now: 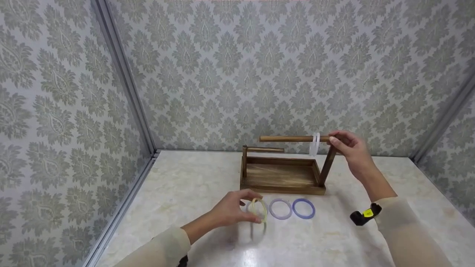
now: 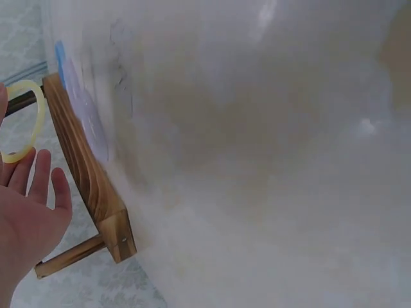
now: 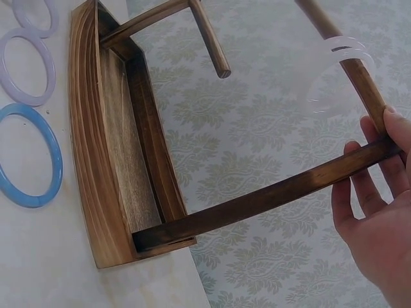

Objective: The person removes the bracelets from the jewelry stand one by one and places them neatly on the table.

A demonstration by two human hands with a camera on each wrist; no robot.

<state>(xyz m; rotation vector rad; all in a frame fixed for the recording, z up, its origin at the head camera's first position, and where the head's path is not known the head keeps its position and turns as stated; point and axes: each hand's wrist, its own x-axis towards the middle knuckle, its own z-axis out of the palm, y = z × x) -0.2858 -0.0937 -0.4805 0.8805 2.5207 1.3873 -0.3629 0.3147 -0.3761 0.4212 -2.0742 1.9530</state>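
My left hand (image 1: 235, 209) pinches a pale yellow bangle (image 2: 41, 115) between thumb and fingers, held upright just above the table in front of the stand. With fingers and thumb, my right hand (image 1: 352, 154) grips the top of the tall post of a brown wooden stand (image 1: 284, 191). Two whitish, see-through bangles (image 1: 314, 148) hang on its upper bar near that hand. On the table before the stand lie a blue bangle (image 1: 304, 217), a lavender bangle (image 1: 281, 217) and a paler bangle (image 3: 40, 35), which the left hand partly covers in the head view.
The stand has a shallow tray base and a shorter, lower bar (image 1: 265, 150) on its left post. It stands near the back edge of the marbled table (image 1: 178, 185). Patterned wall panels (image 1: 237, 74) rise behind and at the sides.
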